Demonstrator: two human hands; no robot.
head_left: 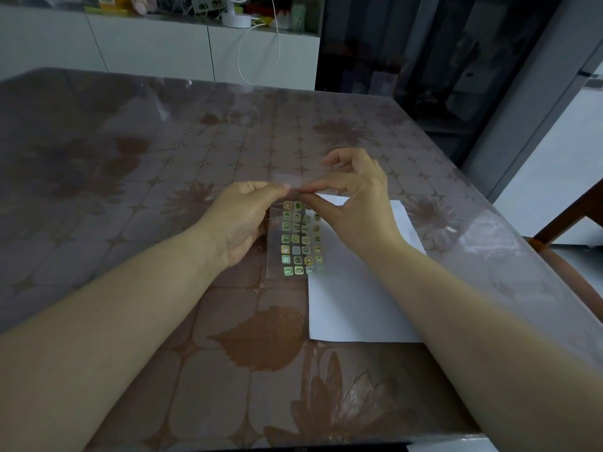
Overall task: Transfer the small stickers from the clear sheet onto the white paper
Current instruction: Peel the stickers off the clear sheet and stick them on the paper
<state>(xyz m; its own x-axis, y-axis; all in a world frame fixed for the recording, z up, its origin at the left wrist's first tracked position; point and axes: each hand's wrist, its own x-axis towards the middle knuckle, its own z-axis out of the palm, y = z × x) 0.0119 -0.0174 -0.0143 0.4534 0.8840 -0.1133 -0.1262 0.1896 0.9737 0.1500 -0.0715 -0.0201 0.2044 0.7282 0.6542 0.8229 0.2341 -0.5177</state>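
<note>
Both grips pinch the top edge of the clear sheet [300, 244], left hand [243, 220] meeting right hand [357, 203], above the desk [130, 164] by the white paper [359, 305], and I fear the limp film buckles, creasing the stickers [296, 228].

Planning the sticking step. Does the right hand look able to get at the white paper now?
Probably yes: the right hand hovers over the white paper, nothing between them. But it pinches the clear sheet with the left hand, so it must let go first.
</note>
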